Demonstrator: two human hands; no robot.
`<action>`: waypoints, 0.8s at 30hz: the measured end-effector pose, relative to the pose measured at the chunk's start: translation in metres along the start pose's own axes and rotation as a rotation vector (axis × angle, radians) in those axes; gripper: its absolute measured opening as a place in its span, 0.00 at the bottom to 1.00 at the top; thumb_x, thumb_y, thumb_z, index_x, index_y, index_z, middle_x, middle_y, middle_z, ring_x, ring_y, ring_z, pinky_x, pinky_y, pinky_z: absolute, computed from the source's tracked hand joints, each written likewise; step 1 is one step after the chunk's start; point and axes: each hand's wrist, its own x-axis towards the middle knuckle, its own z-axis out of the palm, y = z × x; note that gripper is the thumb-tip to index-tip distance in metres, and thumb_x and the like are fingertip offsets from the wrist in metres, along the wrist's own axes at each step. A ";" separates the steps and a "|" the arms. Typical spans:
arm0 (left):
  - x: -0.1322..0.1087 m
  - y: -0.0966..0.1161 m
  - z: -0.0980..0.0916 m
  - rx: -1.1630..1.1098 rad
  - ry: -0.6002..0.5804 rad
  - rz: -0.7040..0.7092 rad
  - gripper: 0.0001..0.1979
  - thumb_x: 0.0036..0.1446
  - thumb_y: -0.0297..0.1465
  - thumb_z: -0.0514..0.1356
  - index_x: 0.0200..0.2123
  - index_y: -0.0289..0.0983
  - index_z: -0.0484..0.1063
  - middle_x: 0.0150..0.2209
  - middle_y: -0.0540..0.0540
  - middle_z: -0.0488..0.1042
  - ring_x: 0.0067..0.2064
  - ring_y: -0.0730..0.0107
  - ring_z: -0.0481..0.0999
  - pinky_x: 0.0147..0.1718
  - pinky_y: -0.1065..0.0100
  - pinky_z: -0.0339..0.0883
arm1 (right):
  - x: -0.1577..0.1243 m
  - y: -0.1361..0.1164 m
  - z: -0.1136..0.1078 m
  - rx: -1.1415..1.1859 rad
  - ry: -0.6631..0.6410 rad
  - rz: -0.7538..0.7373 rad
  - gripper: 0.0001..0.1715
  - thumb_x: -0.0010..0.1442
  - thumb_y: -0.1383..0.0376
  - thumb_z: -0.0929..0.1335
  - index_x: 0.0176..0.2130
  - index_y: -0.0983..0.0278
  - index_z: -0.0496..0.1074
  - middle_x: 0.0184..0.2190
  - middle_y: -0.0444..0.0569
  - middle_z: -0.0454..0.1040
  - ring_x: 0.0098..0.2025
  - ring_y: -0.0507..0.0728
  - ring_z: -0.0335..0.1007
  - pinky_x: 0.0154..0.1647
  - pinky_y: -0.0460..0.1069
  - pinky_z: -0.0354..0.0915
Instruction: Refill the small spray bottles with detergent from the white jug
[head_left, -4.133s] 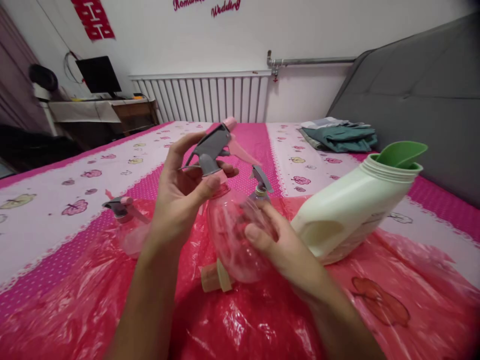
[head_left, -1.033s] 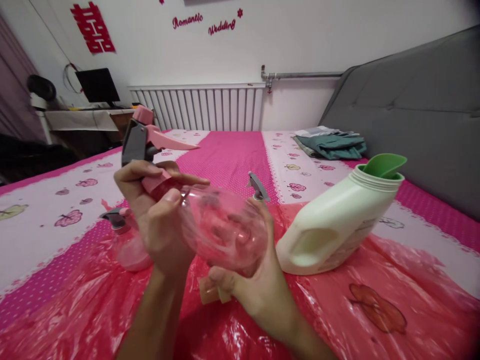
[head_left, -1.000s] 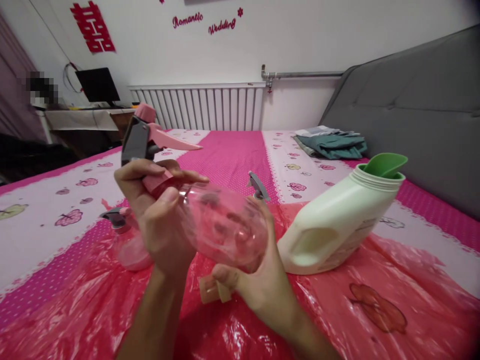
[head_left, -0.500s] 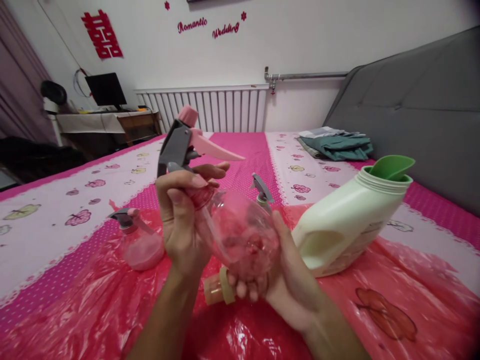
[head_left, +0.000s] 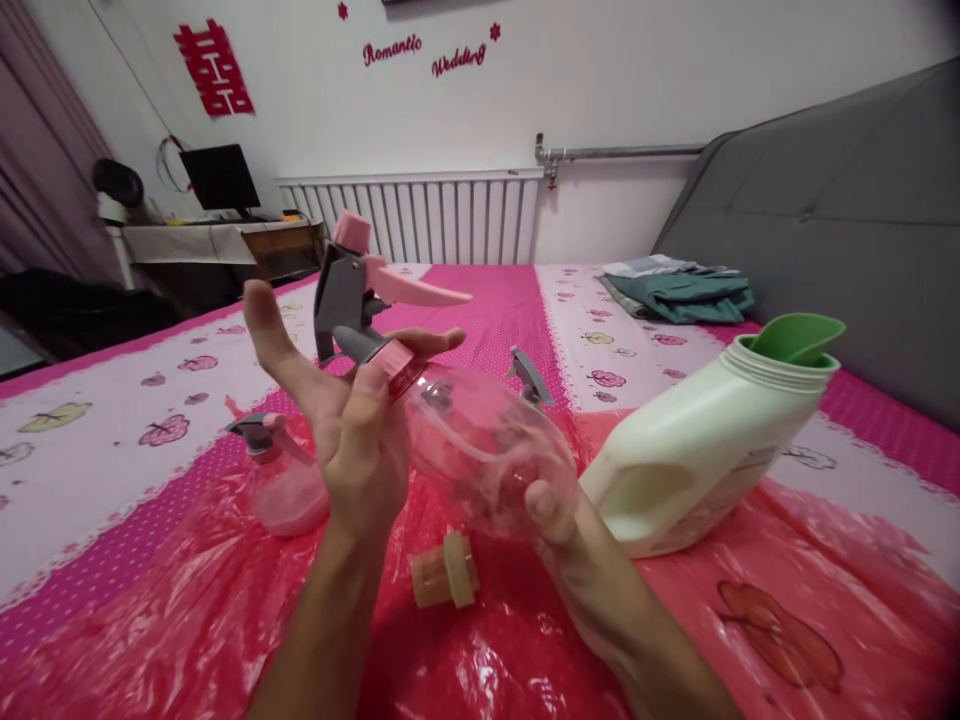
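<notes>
A clear pink spray bottle (head_left: 484, 445) is held tilted above the bed, its grey and pink trigger head (head_left: 352, 290) pointing up to the left. My right hand (head_left: 551, 515) grips the round body from below. My left hand (head_left: 341, 410) is at the bottle's pink collar (head_left: 396, 360), thumb and index finger on the collar, the other fingers spread apart.
A white detergent jug (head_left: 697, 440) with a green spout lies tilted on the red plastic sheet (head_left: 750, 620). A beige cap (head_left: 444, 570) lies below the bottle. Two more spray bottles: one (head_left: 274, 480) left, another trigger (head_left: 531, 375) behind. Folded clothes (head_left: 679, 290) lie near the grey headboard (head_left: 840, 210).
My left hand has loosened from a full grip on the neck to a finger pinch with the other fingers spread. My right hand shifted under the body; the bottle tilted flatter.
</notes>
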 end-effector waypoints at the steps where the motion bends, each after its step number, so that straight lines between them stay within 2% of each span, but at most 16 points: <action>1: 0.000 0.001 -0.002 -0.009 -0.012 -0.026 0.34 0.64 0.28 0.59 0.65 0.60 0.47 0.38 0.59 0.81 0.43 0.73 0.84 0.57 0.60 0.81 | 0.001 0.000 -0.002 0.003 -0.007 0.012 0.42 0.54 0.38 0.77 0.58 0.56 0.69 0.44 0.47 0.79 0.42 0.54 0.78 0.50 0.51 0.74; 2: 0.001 0.001 -0.004 -0.018 -0.028 -0.040 0.35 0.64 0.29 0.59 0.66 0.59 0.46 0.36 0.58 0.82 0.43 0.72 0.85 0.57 0.60 0.80 | 0.002 0.000 -0.004 0.010 -0.020 0.040 0.43 0.55 0.37 0.75 0.58 0.57 0.68 0.41 0.47 0.79 0.40 0.54 0.78 0.47 0.51 0.74; 3: 0.002 0.000 -0.006 -0.028 -0.045 -0.050 0.33 0.64 0.29 0.59 0.65 0.58 0.50 0.35 0.58 0.82 0.43 0.72 0.85 0.58 0.61 0.80 | 0.002 0.001 -0.006 0.020 -0.039 0.083 0.43 0.58 0.35 0.73 0.59 0.58 0.69 0.38 0.48 0.79 0.37 0.55 0.78 0.45 0.51 0.75; 5: 0.004 -0.001 -0.010 -0.063 -0.071 -0.064 0.24 0.62 0.29 0.59 0.59 0.52 0.63 0.34 0.56 0.82 0.41 0.73 0.84 0.57 0.62 0.81 | 0.004 0.001 -0.010 0.040 -0.079 0.177 0.46 0.60 0.31 0.68 0.60 0.61 0.70 0.35 0.49 0.79 0.34 0.56 0.78 0.39 0.51 0.74; 8: 0.009 -0.003 -0.015 -0.051 -0.064 -0.130 0.14 0.57 0.31 0.63 0.48 0.47 0.72 0.33 0.53 0.82 0.40 0.70 0.84 0.46 0.67 0.82 | 0.006 0.001 -0.012 0.047 -0.085 0.226 0.52 0.60 0.29 0.67 0.66 0.61 0.66 0.30 0.48 0.77 0.30 0.56 0.77 0.31 0.49 0.71; 10: 0.013 -0.003 -0.018 0.000 -0.011 -0.192 0.15 0.54 0.30 0.65 0.45 0.48 0.72 0.35 0.52 0.82 0.40 0.69 0.84 0.36 0.72 0.78 | 0.006 0.001 -0.012 0.045 -0.067 0.196 0.53 0.59 0.30 0.67 0.68 0.58 0.64 0.28 0.44 0.74 0.29 0.55 0.75 0.31 0.48 0.71; 12: 0.018 -0.002 -0.023 0.047 0.022 -0.236 0.16 0.52 0.28 0.66 0.45 0.48 0.74 0.38 0.52 0.82 0.39 0.70 0.83 0.32 0.75 0.74 | 0.007 0.001 -0.014 0.010 -0.046 0.168 0.51 0.58 0.30 0.68 0.66 0.58 0.66 0.28 0.43 0.72 0.30 0.54 0.73 0.35 0.50 0.72; 14: 0.022 0.001 -0.029 0.109 0.025 -0.253 0.18 0.50 0.29 0.68 0.46 0.47 0.77 0.44 0.51 0.80 0.41 0.72 0.80 0.35 0.75 0.75 | 0.008 0.003 -0.016 -0.069 -0.012 0.128 0.48 0.58 0.30 0.69 0.61 0.59 0.69 0.33 0.45 0.73 0.35 0.55 0.74 0.44 0.53 0.74; 18: 0.026 0.009 -0.045 0.355 -0.002 -0.277 0.19 0.50 0.31 0.70 0.47 0.44 0.81 0.54 0.49 0.77 0.46 0.74 0.75 0.42 0.78 0.74 | 0.013 0.007 -0.019 -0.255 0.059 -0.060 0.43 0.57 0.35 0.73 0.58 0.60 0.70 0.51 0.54 0.76 0.54 0.61 0.75 0.59 0.57 0.70; 21: 0.025 0.014 -0.052 0.413 -0.064 -0.268 0.20 0.53 0.35 0.71 0.50 0.44 0.80 0.48 0.49 0.77 0.41 0.78 0.71 0.37 0.79 0.68 | 0.013 0.009 -0.017 -0.367 0.129 -0.211 0.43 0.54 0.40 0.77 0.58 0.60 0.67 0.58 0.57 0.74 0.59 0.63 0.74 0.62 0.58 0.70; 24: 0.023 0.017 -0.052 0.475 -0.037 -0.199 0.24 0.52 0.46 0.72 0.49 0.44 0.79 0.40 0.49 0.73 0.39 0.78 0.69 0.38 0.77 0.67 | 0.009 0.010 -0.013 -0.428 0.150 -0.283 0.43 0.54 0.46 0.79 0.60 0.58 0.65 0.63 0.55 0.71 0.65 0.62 0.70 0.64 0.57 0.69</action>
